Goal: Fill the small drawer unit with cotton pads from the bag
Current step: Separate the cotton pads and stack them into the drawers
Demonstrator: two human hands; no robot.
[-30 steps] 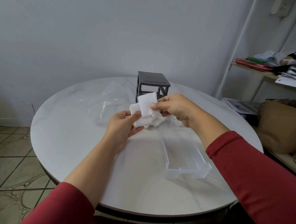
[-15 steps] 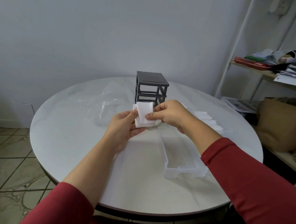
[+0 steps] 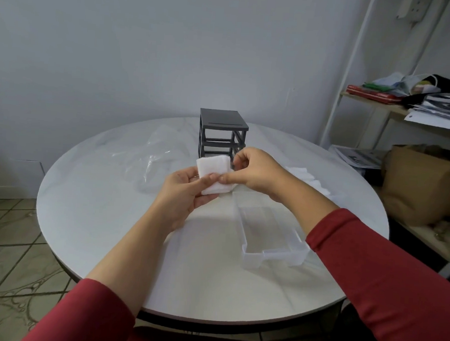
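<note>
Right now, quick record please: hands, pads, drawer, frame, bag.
left hand: holds stack of cotton pads, thumb on top
right hand: pinches the stack's right edge
clear drawer: out on the table, near right, looks empty
drawer frame: dark grey, upright, visible slots empty, behind the hands
plastic bag: lying left of the frame
loose pads: on table, right of the hands

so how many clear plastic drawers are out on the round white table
2: one empty clear plastic drawer beside the right forearm; a second drawer, part-hidden behind the right wrist, seemingly holds white cotton pads. More may be hidden.
</note>
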